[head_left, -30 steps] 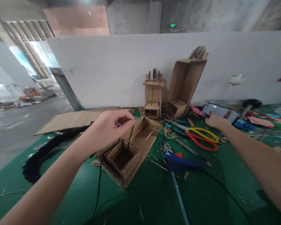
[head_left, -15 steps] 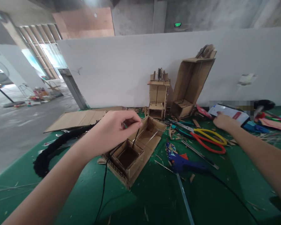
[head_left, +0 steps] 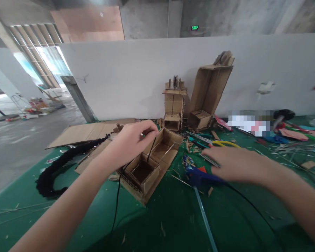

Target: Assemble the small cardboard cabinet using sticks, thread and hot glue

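My left hand (head_left: 139, 140) is closed in a pinch on a thin black cord (head_left: 151, 148). From the fingertips the cord runs down to a small open cardboard box (head_left: 144, 171), fixed in a larger cardboard frame (head_left: 170, 148). More cord hangs over the frame's left side onto the table. Blurred by motion, my right hand (head_left: 231, 162) hovers over a slim silver craft knife (head_left: 209, 160) and beside a blue glue gun (head_left: 203, 178). Whether its fingers grip the knife cannot be made out. Scissors with a yellow handle (head_left: 225, 143) lie just behind that hand.
Two cardboard models with wheels on top, a small one (head_left: 174, 105) and a tall one (head_left: 211, 91), stand against the white wall. A black fuzzy strip (head_left: 49, 178) and flat cardboard (head_left: 76, 134) lie at left. Coloured craft materials (head_left: 294, 134) and scraps litter the right side.
My right hand has left the phone at the back right and come nearer, over the craft knife. My left hand keeps its pinch on the cord. The view has turned slightly right.
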Demonstrator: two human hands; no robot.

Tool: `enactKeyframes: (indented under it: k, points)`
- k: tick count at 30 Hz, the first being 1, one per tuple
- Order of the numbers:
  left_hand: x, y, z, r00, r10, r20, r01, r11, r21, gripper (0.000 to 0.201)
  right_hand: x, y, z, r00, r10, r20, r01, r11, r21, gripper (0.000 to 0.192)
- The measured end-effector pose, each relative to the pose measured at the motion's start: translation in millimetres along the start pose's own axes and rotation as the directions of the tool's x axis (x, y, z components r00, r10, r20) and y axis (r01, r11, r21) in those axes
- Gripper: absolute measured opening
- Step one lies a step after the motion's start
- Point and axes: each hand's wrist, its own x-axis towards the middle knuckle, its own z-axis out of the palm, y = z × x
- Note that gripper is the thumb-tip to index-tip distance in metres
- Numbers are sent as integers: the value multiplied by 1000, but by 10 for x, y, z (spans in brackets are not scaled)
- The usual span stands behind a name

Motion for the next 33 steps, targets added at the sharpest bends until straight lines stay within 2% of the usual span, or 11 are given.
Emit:
enactKeyframes:
  k: [2, 5, 9, 11, 13, 17, 20, 23, 25, 27, 33]
  points:
    - [11, -49, 68, 1000, 19, 19, -18, 999, -48, 22, -185, -153, 161, 997, -69, 21, 70, 992, -105, 34]
    - [32, -134, 175, 998, 46, 48, -37, 984, -174, 19, -328, -256, 384, 998, -7, 56, 20, 973, -231, 58]
    - [55, -214, 258, 996, 53, 73, -26, 944, -328, 19, -307, -264, 588, 998, -40, -56, 19, 944, -329, 73]
    - [62, -235, 273, 997, 50, 64, -22, 925, -380, 19, -270, -252, 637, 989, -107, -101, 69, 945, -321, 74]
    - [66, -246, 279, 997, 47, 54, -22, 915, -402, 20, -248, -236, 641, 982, -135, -133, 95, 957, -276, 63]
    - [55, -237, 271, 999, 43, -23, -48, 949, -311, 19, -267, -203, 535, 951, -136, -279, 93, 983, -161, 39]
    - [35, -208, 245, 995, 33, -97, -58, 964, -261, 21, -305, -244, 386, 900, -186, -395, 195, 981, -17, 34]
    - [21, -174, 216, 994, 44, -103, -67, 971, -229, 21, -313, -373, 214, 918, -254, -305, 327, 920, 216, 24]
    - [22, -150, 199, 993, 64, -95, -83, 973, -217, 20, -288, -477, 113, 927, -302, -222, 356, 894, 272, 21]
    - [33, -122, 175, 993, 89, -79, -104, 970, -220, 19, -243, -567, 32, 923, -352, -157, 379, 903, 201, 18]
    - [131, -57, 74, 978, 178, 107, -146, 956, -256, 22, -109, -709, -191, 900, -433, -43, 424, 895, -141, 15]
